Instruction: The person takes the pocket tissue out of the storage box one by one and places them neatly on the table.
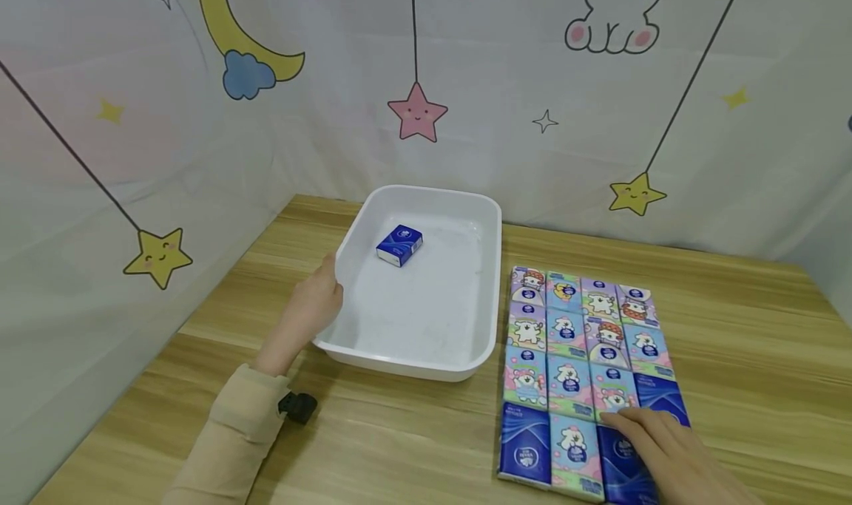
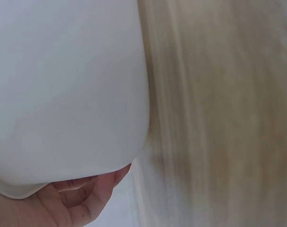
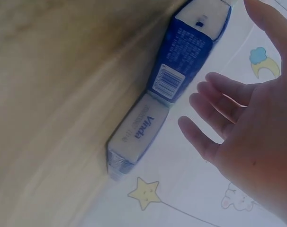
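Note:
A white plastic tray (image 1: 399, 364) stands mid-table with one blue tissue pack (image 1: 399, 245) lying inside near its far left corner. My left hand (image 1: 309, 309) holds the tray's left rim; in the left wrist view its fingers (image 2: 82, 198) curl under the tray wall (image 2: 63, 94). To the right lies a grid of several small tissue packs (image 1: 579, 342), pastel ones and blue ones. My right hand (image 1: 655, 442) rests with straight fingers on the blue packs (image 1: 622, 461) at the grid's near right corner. In the right wrist view the hand (image 3: 219, 94) is spread beside a blue pack (image 3: 191, 47).
The wooden table (image 1: 413, 438) has bare surface in front of the tray and right of the packs. A white backdrop (image 1: 466, 83) printed with stars and a moon closes off the back and left sides. A black wrist-camera mount (image 1: 297, 407) sits on my left sleeve.

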### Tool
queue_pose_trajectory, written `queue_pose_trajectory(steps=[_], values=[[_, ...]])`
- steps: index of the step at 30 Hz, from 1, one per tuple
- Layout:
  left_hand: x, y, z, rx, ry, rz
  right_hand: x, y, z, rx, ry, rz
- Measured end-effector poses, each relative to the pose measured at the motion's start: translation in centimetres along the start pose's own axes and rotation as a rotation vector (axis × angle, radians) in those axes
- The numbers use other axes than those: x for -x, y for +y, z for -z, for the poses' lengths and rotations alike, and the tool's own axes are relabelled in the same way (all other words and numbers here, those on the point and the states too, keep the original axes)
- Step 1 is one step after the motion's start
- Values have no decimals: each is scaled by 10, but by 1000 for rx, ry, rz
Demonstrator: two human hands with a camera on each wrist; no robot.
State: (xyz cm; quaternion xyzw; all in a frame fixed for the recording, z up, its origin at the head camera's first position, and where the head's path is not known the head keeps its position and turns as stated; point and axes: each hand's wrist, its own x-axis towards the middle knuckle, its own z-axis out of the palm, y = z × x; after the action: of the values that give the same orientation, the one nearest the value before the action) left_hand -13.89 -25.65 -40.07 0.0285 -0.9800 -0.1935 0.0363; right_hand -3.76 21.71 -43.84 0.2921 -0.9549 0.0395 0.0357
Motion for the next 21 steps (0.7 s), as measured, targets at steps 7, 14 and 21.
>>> queue_pose_trajectory(steps=[7, 14, 21], values=[[1, 1, 1, 9, -7, 14, -18, -3, 16, -67, -14, 30], [1, 0, -1, 20, -14, 20, -41, -7, 35, -40, 66, 152], [1, -1, -1, 51, -6, -2, -69, -11, 46, 5, 201, 313]])
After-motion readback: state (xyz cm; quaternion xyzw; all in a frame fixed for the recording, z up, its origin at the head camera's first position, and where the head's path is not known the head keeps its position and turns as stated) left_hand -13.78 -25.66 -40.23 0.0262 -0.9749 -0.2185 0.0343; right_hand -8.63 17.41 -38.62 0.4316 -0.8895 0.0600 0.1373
